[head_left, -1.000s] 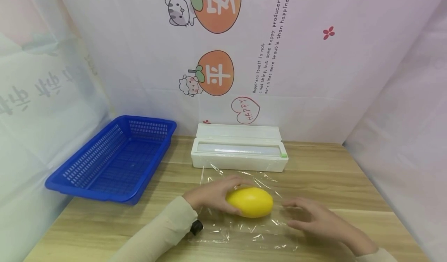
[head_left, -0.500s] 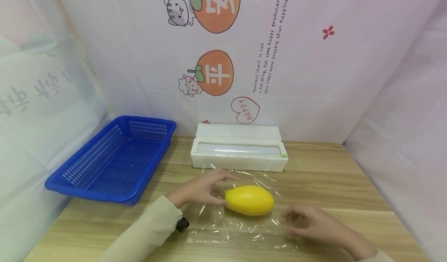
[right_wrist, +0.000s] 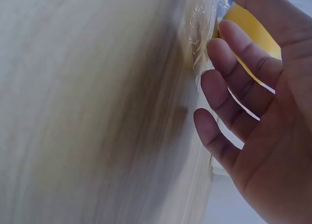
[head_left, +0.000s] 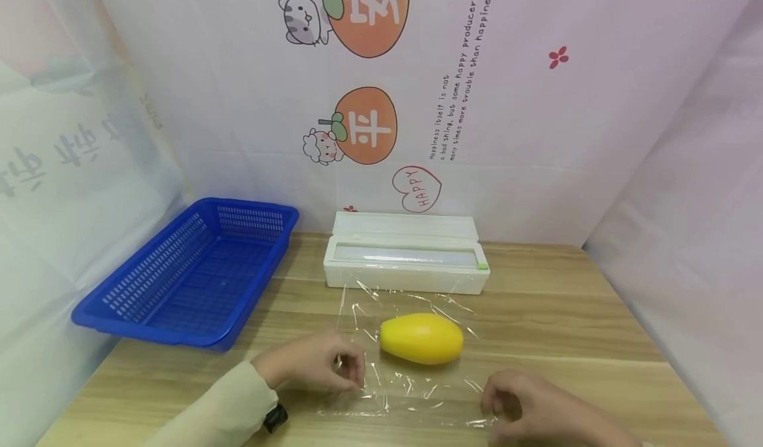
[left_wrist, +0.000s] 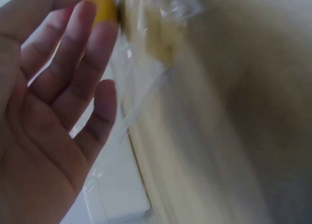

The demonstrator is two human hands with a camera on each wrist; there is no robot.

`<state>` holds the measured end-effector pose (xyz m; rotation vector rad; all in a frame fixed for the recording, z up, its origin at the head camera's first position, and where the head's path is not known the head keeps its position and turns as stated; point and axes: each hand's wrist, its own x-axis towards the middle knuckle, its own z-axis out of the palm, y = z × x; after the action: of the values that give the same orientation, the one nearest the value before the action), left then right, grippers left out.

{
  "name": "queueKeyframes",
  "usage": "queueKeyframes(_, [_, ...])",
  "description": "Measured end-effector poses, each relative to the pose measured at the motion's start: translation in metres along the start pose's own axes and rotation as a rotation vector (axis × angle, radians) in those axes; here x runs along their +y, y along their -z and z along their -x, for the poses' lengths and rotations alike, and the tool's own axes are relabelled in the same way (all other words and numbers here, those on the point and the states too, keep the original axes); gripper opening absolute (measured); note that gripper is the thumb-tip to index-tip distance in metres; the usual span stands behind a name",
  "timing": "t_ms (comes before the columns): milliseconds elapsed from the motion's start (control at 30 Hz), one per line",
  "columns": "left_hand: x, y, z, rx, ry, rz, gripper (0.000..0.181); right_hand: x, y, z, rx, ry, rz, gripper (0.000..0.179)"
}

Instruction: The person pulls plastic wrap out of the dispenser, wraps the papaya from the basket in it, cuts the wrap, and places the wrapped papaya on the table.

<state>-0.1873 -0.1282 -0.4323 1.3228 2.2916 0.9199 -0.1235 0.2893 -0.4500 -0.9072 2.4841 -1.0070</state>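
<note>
A smooth yellow fruit (head_left: 421, 338), oval and narrower at its left end, lies on a sheet of clear plastic wrap (head_left: 408, 387) spread over the table. My left hand (head_left: 312, 364) hovers by the wrap's left front part, fingers loosely bent; in the left wrist view nothing shows between the fingers (left_wrist: 80, 70). Near the wrap's front right corner is my right hand (head_left: 530, 407), also loosely curved, and the right wrist view shows its palm bare. Neither hand touches the fruit. Whether any fingertip touches the wrap cannot be made out.
Behind the wrap stands a white wrap dispenser box (head_left: 405, 280), lid up, with a roll inside and a green piece at its right end. A blue plastic basket (head_left: 238, 314) sits at the left. Printed white cloth (head_left: 507, 195) encloses the wooden table (head_left: 566, 301).
My left hand has let go of the fruit and moved left and toward me. The right hand has come nearer the front edge. The fruit stays on the wrap.
</note>
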Motion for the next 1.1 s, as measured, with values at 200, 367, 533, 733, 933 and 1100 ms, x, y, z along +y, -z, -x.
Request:
queueKeyframes(200, [0.003, -0.008, 0.007, -0.114, 0.007, 0.087, 0.014, 0.001, -0.001, 0.0, -0.01, 0.09, 0.045, 0.027])
queueKeyframes(367, [0.004, -0.013, 0.008, -0.139, -0.001, -0.001, 0.028, 0.001, -0.002, 0.0, -0.021, 0.092, 0.057, 0.027])
queueKeyframes(533, [0.002, -0.016, 0.006, -0.147, -0.007, -0.078, 0.027, 0.002, -0.003, -0.001, -0.028, 0.092, 0.052, 0.021])
queueKeyframes(733, [0.0, -0.017, 0.005, -0.15, -0.012, -0.09, 0.012, 0.003, -0.003, -0.003, -0.012, 0.149, 0.076, 0.018])
queueKeyframes(933, [-0.001, -0.016, 0.005, -0.143, -0.017, -0.088, 0.011, 0.001, -0.001, -0.001, -0.006, 0.133, 0.07, 0.025])
queueKeyframes(1100, [0.006, -0.009, 0.007, -0.098, 0.008, -0.066, 0.011, -0.004, 0.004, 0.001, 0.003, 0.043, 0.052, 0.019])
